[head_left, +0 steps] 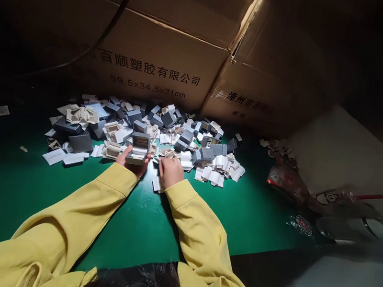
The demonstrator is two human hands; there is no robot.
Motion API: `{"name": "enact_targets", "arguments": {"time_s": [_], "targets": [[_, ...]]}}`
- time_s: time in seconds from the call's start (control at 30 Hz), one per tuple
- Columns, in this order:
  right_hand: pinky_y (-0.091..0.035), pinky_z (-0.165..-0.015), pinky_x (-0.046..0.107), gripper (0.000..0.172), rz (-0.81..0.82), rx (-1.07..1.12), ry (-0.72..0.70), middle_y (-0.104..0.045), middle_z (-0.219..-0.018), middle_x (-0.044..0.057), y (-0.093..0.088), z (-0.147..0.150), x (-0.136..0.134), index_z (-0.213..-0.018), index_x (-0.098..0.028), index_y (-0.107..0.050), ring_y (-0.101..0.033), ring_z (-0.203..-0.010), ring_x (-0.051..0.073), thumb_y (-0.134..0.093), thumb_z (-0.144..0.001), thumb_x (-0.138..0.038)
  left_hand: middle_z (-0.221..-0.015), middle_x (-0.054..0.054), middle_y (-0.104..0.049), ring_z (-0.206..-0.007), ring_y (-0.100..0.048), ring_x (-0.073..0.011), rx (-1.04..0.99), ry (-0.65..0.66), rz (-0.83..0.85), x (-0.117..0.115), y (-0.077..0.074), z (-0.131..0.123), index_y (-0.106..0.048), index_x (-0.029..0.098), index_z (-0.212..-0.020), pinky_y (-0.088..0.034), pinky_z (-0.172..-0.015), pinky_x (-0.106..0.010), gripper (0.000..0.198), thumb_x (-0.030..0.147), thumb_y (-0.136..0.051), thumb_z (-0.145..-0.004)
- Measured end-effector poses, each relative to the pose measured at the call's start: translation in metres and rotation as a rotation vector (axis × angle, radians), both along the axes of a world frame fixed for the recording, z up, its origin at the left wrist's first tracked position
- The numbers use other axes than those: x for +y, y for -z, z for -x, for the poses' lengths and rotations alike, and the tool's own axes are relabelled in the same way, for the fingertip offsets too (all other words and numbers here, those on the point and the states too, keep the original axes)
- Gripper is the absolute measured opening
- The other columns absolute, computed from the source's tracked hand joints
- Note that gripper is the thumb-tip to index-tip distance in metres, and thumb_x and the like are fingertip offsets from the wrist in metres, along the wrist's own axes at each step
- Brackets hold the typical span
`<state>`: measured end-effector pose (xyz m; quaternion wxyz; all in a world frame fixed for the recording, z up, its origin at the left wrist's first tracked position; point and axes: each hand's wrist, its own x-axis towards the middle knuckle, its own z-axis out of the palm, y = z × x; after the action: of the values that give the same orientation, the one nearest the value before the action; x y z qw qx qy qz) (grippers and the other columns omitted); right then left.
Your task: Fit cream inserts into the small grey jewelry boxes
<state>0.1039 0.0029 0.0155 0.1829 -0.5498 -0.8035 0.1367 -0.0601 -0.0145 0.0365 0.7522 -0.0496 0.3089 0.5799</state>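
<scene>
one open box (139, 149) — in the left hand (133, 168)

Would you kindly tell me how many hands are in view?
2: the left hand holds an open grey box; the right hand is to its right, at the near edge of the pile. No others show.

Green tabletop (141, 232) beneath loose grey boxes (81, 143) and white slips (54, 156)
</scene>
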Motion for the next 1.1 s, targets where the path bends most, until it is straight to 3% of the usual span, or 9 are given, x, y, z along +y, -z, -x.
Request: {"name": "enact_targets", "arguments": {"time_s": [0.1, 0.23, 0.33, 0.4, 0.53, 0.63, 0.77, 0.93, 1.1], "targets": [[-0.054, -0.081, 0.033, 0.018, 0.085, 0.338, 0.147, -0.074, -0.086, 0.007, 0.002, -0.011, 0.008, -0.101, -0.019, -0.074, -0.068, -0.087, 0.022, -0.058, -0.093, -0.022, -0.081, -0.012, -0.075, -0.07, -0.075, -0.0225, 0.098, -0.042, -0.036, -0.001, -0.005, -0.007, -0.045, 0.004, -0.146, -0.064, -0.059, -0.028, 0.052, 0.035, -0.032, -0.106], [-0.057, -0.068, 0.03, 0.027, 0.387, 0.944, 0.26, -0.064, -0.063, -0.003, -0.001, -0.023, 0.016, -0.106, -0.018, -0.07, -0.066, -0.065, 0.016, -0.065, -0.082, -0.029, -0.085, -0.013, -0.076, -0.074, -0.076, -0.0232, 0.196, -0.013, -0.076, -0.004, -0.009, -0.016, -0.044, 0.001, -0.147, -0.064, -0.063, -0.03, 0.051, 0.025, -0.029, -0.105], [-0.059, -0.064, 0.03, 0.038, 0.578, 1.219, 0.267, -0.062, -0.062, -0.005, -0.007, -0.026, 0.017, -0.105, -0.018, -0.066, -0.065, -0.06, 0.015, -0.072, -0.07, -0.033, -0.092, -0.017, -0.077, -0.08, -0.077, -0.0245, 0.221, 0.073, -0.091, -0.007, -0.006, -0.018, -0.043, -0.001, -0.149, -0.064, -0.064, -0.03, 0.052, 0.024, -0.033, -0.104], [-0.061, -0.065, 0.031, 0.037, 0.598, 1.286, 0.266, -0.064, -0.069, -0.003, -0.009, -0.026, 0.017, -0.097, -0.02, -0.063, -0.067, -0.06, 0.015, -0.074, -0.065, -0.034, -0.096, -0.017, -0.078, -0.083, -0.077, -0.0255, 0.226, 0.122, -0.097, -0.007, -0.002, -0.017, -0.043, 0.003, -0.151, -0.065, -0.065, -0.031, 0.053, 0.025, -0.037, -0.103], [-0.061, -0.062, 0.032, 0.032, 0.473, 1.294, 0.295, -0.059, -0.079, -0.004, -0.011, -0.025, 0.014, -0.088, -0.023, -0.056, -0.066, -0.057, 0.013, -0.072, -0.062, -0.032, -0.089, -0.016, -0.078, -0.075, -0.077, -0.0245, 0.215, 0.193, -0.08, -0.004, 0.008, -0.015, -0.047, 0.003, -0.148, -0.065, -0.065, -0.033, 0.052, 0.025, -0.041, -0.101], [-0.061, -0.063, 0.032, 0.034, 0.357, 1.24, 0.262, -0.055, -0.077, -0.005, -0.012, -0.026, 0.011, -0.095, -0.022, -0.061, -0.064, -0.06, 0.014, -0.068, -0.063, -0.032, -0.083, -0.016, -0.077, -0.069, -0.076, -0.0241, 0.223, 0.228, -0.069, -0.001, 0.019, -0.014, -0.05, 0.0, -0.144, -0.064, -0.06, -0.032, 0.051, 0.027, -0.039, -0.103], [-0.058, -0.069, 0.031, 0.027, 0.165, 1.107, 0.201, -0.061, -0.073, -0.002, -0.015, -0.028, 0.006, -0.094, -0.021, -0.067, -0.061, -0.067, 0.015, -0.066, -0.072, -0.037, -0.088, -0.014, -0.078, -0.075, -0.077, -0.0248, 0.243, 0.293, -0.168, 0.001, 0.031, -0.011, -0.051, 0.007, -0.146, -0.065, -0.065, -0.033, 0.05, 0.026, -0.052, -0.099], [-0.058, -0.069, 0.029, 0.022, 0.042, 0.988, 0.15, -0.069, -0.086, 0.003, -0.017, -0.026, 0.001, -0.089, -0.022, -0.066, -0.066, -0.076, 0.016, -0.063, -0.082, -0.043, -0.093, -0.012, -0.078, -0.077, -0.078, -0.0244, 0.272, 0.343, -0.206, -0.003, 0.03, -0.011, -0.055, 0.015, -0.144, -0.066, -0.069, -0.035, 0.048, 0.023, -0.06, -0.096], [-0.06, -0.074, 0.031, 0.014, -0.043, 0.756, 0.064, -0.073, -0.093, 0.006, -0.022, -0.024, -0.003, -0.085, -0.023, -0.07, -0.068, -0.082, 0.018, -0.063, -0.086, -0.034, -0.092, -0.013, -0.078, -0.075, -0.077, -0.0238, 0.296, 0.322, -0.182, -0.005, 0.025, -0.015, -0.062, 0.014, -0.134, -0.066, -0.068, -0.033, 0.037, 0.022, -0.058, -0.097]]}}
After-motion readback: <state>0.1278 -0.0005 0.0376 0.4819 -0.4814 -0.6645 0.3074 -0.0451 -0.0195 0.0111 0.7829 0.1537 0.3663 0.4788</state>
